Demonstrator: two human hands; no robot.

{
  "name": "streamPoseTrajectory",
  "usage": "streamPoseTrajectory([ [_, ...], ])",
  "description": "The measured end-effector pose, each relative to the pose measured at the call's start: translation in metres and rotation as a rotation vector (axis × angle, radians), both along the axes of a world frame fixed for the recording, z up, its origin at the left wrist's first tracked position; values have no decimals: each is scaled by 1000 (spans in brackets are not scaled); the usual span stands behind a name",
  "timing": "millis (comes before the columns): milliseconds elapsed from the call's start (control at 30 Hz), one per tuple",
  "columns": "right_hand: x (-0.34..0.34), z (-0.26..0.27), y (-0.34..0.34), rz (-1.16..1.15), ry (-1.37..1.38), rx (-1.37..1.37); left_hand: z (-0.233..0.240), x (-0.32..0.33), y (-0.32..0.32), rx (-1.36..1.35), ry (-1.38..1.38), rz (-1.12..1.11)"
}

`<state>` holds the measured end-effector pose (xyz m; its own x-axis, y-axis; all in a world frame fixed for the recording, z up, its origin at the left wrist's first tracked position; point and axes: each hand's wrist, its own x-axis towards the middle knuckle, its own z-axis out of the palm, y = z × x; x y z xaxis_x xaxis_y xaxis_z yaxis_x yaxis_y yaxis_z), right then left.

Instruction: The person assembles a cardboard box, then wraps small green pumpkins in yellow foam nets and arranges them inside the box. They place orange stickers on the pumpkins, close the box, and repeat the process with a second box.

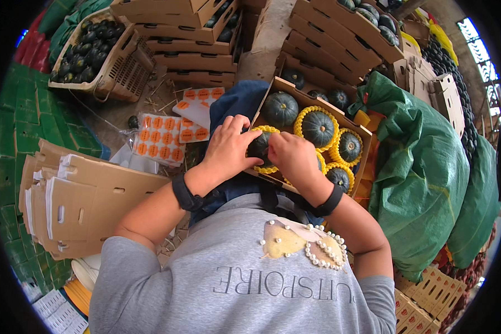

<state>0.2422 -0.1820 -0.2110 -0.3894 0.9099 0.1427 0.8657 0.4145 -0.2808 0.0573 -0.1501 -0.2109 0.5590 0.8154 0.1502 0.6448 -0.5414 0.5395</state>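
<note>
An open cardboard box (366, 144) lies in front of me with several dark green squashes in it. My left hand (232, 144) is spread, thumb and fingers around the left side of a squash (259, 145) in a yellow foam net (267, 170) at the box's near left corner. Curled against the right side of the same squash is my right hand (291, 152); its fingertips are hidden, so whether they pinch anything cannot be told. Beyond it a squash without a net (280, 108) sits in the far left corner. To the right, other squashes (317, 128) wear yellow nets.
Sheets of orange stickers (160, 140) lie left of the box. Flattened cardboard boxes (104, 200) lean at left. A plastic crate (125, 75) of squashes stands at far left. Stacked cartons (196, 60) rise ahead, and a green woven sack (417, 179) bulges at right.
</note>
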Motion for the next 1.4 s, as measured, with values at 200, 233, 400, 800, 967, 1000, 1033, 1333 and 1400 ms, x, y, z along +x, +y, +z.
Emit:
streamPoseTrajectory([
  [200, 10, 12, 0, 155, 137, -5, -4, -2, 0, -5, -5, -4],
  [233, 7, 15, 1, 196, 55, -3, -5, -3, 0, 3, -4, -5],
  [400, -9, 17, -5, 233, -129, 5, -5, -2, -2, -1, 17, -2],
  [800, 16, 8, 5, 35, 244, -45, 2, 2, 6, -21, -49, -33],
  [967, 3, 5, -7, 144, 84, -96, 2, -2, -3, -57, -48, -3],
  [1000, -3, 14, -9, 157, 25, -82, 2, -3, -5, -51, -41, 1],
  [1033, -8, 6, -11, 145, -65, -8, 0, -3, -5, -61, -44, -1],
  [1333, -19, 13, -3, -2, -167, -69, 5, 0, 0, -51, -30, -1],
  [1400, -11, 15, -1, -145, -3, -103, 10, 2, 1, -33, -18, -12],
])
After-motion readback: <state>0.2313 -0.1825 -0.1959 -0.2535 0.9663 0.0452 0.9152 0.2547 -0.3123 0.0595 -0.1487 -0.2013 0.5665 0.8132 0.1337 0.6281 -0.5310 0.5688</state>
